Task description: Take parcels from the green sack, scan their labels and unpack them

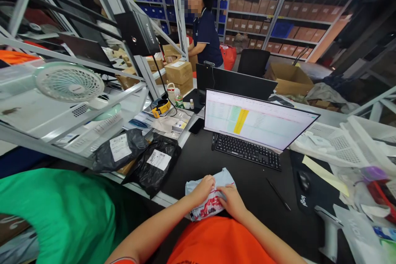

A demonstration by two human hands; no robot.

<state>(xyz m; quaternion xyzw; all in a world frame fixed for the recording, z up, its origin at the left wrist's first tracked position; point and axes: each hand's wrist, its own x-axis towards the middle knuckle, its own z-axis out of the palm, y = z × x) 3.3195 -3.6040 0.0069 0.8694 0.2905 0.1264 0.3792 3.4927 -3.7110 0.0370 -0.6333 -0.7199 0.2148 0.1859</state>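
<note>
Pale plastic mailer (208, 206): left hand (204, 187) pinches it, right hand (234, 201) touches it — grip unclear; mouse pad (305, 201) reads "logi".

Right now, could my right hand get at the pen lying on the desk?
Likely yes: the pen lies right of your right hand, with bare desk between, though that hand is on the plastic package.

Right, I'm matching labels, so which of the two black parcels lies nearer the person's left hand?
The nearer black parcel is the picture's right one of the pair, between the left hand and the farther black parcel, which lies toward the fan.
</note>
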